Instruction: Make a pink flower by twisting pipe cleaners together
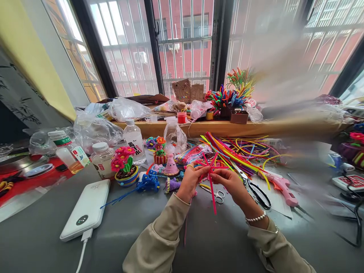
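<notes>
Holding: pink fuzzy stems [214, 195], crossed and spreading like spokes, kept between both hands above the near middle of the grey table [119, 242]. Left hand [191, 182]: fingers pinched on the stems by their crossing. Right hand [229, 184]: thumb and forefinger together on the stems, just right of the left. Stage, by judgement: early; crossing made, several ends straight and free, these apparently left to work; whether the middle is bound cannot be told. Containers, left to middle: green-capped bottle [71, 153], tilted, a little amber liquid inside; white-capped jar [101, 165], contents unclear; clear bottle [133, 140], capped, seemingly with clear liquid; blue-and-yellow pot [127, 179], brown filling, pink flowers; striped pot [160, 159], farther off, orange flowers among others. Far sill: red tub [182, 118] and brown box [239, 117], contents of both unclear.
</notes>
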`<act>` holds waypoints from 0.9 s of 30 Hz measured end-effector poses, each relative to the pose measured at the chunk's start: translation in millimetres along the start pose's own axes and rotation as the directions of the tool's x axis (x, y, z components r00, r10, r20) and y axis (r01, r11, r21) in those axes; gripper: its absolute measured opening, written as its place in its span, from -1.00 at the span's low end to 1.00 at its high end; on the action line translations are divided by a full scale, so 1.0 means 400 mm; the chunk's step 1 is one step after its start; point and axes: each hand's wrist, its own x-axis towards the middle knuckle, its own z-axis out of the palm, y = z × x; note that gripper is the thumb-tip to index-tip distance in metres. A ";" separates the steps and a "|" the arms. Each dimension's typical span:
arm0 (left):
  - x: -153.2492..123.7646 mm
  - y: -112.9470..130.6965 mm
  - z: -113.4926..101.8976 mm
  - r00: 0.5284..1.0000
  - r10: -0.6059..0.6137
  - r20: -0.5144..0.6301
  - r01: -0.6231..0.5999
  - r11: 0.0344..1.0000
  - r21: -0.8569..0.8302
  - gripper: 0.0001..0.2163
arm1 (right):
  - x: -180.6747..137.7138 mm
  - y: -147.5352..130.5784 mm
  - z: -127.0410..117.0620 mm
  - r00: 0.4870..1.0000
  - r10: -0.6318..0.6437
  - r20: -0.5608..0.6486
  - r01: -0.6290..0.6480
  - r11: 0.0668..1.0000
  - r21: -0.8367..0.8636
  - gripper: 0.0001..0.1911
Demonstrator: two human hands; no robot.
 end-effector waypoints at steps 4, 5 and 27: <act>0.005 0.001 -0.005 0.996 0.076 -0.037 -0.076 0.997 0.023 -0.55 | 0.000 -0.003 -0.010 0.999 0.001 -0.040 -0.001 1.000 0.006 -0.72; 0.007 0.000 -0.008 0.994 0.101 -0.042 -0.100 0.995 0.030 -0.53 | 0.001 -0.004 -0.015 0.997 -0.010 -0.081 0.012 1.000 0.021 -0.71; 0.020 0.001 -0.029 0.961 0.262 -0.093 -0.255 0.964 0.076 -0.61 | -0.003 -0.005 -0.106 0.982 -0.043 -0.183 -0.023 0.940 -0.340 -0.72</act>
